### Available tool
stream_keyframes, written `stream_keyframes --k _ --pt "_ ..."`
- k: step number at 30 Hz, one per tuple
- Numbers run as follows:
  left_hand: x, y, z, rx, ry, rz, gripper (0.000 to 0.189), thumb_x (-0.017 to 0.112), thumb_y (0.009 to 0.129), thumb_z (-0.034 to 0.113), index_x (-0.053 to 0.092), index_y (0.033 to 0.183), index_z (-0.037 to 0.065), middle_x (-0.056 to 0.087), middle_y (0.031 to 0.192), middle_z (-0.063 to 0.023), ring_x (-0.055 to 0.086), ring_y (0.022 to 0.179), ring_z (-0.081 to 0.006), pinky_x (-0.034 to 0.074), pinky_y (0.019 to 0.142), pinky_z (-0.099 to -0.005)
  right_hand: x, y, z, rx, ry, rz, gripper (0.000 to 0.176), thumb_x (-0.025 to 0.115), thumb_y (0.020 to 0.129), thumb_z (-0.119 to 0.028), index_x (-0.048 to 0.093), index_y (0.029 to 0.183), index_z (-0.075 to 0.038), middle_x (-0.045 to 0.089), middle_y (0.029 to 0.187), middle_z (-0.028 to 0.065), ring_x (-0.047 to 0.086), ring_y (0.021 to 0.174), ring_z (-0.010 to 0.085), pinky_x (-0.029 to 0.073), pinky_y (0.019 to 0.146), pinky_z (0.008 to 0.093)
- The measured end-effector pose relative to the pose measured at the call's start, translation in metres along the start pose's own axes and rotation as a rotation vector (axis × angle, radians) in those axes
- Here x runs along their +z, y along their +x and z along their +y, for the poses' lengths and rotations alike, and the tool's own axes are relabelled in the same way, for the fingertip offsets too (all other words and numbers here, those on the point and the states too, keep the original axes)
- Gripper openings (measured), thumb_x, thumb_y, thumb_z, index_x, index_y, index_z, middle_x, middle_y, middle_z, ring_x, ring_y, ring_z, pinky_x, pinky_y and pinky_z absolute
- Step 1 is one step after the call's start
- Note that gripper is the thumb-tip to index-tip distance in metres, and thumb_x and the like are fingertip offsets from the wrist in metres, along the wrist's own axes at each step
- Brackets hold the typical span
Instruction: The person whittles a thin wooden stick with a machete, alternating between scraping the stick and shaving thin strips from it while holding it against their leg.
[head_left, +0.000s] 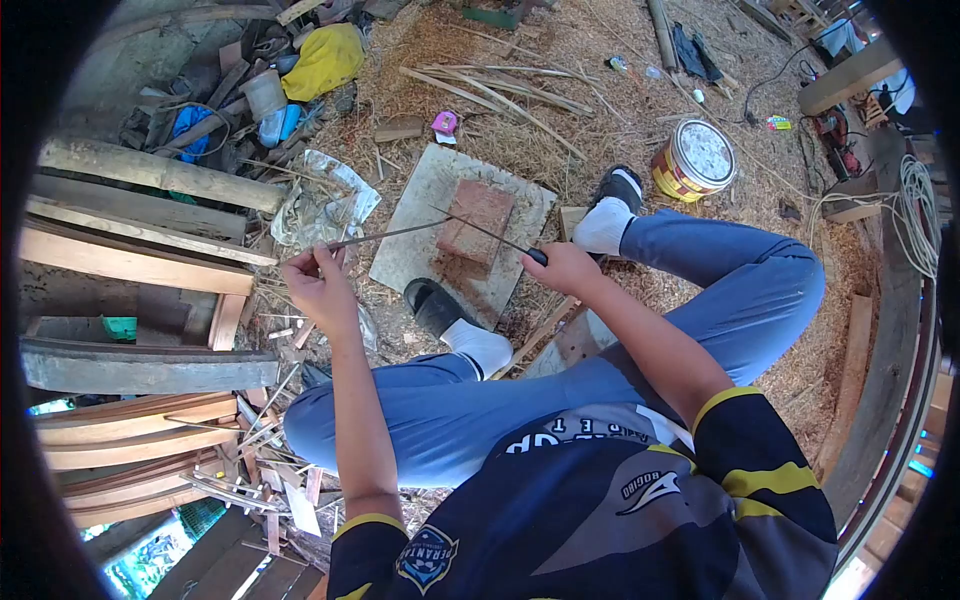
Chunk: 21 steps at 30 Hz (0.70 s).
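Note:
My left hand is raised at the left, its fingers pinched on the end of a thin dark strip. My right hand is wrapped round the black handle of a thin pointed tool. The tool's shaft crosses the far end of the strip above a reddish block. That block lies on a pale square board on the ground between my feet. Whether strip and shaft touch is hard to tell.
A paint bucket stands beyond my right foot. Long wood strips and a pink object lie past the board. Stacked timber lines the left; a beam with coiled rope runs along the right.

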<state>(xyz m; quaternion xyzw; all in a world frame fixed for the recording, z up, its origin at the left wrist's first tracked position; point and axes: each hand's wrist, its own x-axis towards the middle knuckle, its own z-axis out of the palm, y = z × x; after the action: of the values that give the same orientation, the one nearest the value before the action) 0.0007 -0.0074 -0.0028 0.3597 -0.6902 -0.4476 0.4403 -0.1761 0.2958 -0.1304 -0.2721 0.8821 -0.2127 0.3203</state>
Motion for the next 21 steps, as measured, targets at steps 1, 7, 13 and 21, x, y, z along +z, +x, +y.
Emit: stream_keyframes --k 1,7,13,21 --pt "-0.003 0.002 -0.002 -0.024 -0.008 0.01 0.018 0.062 0.102 0.003 0.047 0.103 -0.007 0.061 0.102 -0.018 0.071 0.094 -0.0221 0.067 0.081 -0.0332 -0.005 -0.007 -0.008 0.001 -0.012 -0.004 0.061 0.056 0.094 -0.061 0.073 0.089 -0.002 0.074 0.09 0.0237 0.072 0.091 0.0428 0.056 0.083 0.052" --pt "0.0 -0.008 0.005 0.024 -0.005 -0.034 0.018 0.061 0.103 0.004 0.047 0.105 -0.007 0.063 0.101 -0.0191 0.071 0.095 -0.0228 0.067 0.082 -0.0339 -0.023 -0.025 -0.036 -0.073 -0.02 -0.029 0.061 0.057 0.094 -0.061 0.074 0.091 -0.002 0.074 0.09 0.0234 0.072 0.091 0.0424 0.056 0.083 0.0521" --pt "0.005 -0.012 0.009 0.034 -0.023 -0.041 0.017 0.061 0.103 0.004 0.047 0.104 -0.006 0.062 0.101 -0.0188 0.071 0.093 -0.0223 0.067 0.081 -0.0338 -0.012 0.0 0.008 0.06 -0.012 -0.043 0.062 0.056 0.094 -0.061 0.076 0.096 -0.002 0.074 0.091 0.0244 0.072 0.092 0.0431 0.056 0.085 0.0525" --pt "0.005 -0.016 0.015 0.03 -0.025 -0.088 0.016 0.06 0.103 0.002 0.046 0.105 -0.006 0.061 0.102 -0.0167 0.07 0.096 -0.0204 0.066 0.085 -0.0315 -0.014 -0.017 -0.021 0.011 0.01 -0.028 0.064 0.056 0.094 -0.063 0.075 0.094 -0.002 0.074 0.092 0.0238 0.072 0.092 0.0427 0.056 0.084 0.052"
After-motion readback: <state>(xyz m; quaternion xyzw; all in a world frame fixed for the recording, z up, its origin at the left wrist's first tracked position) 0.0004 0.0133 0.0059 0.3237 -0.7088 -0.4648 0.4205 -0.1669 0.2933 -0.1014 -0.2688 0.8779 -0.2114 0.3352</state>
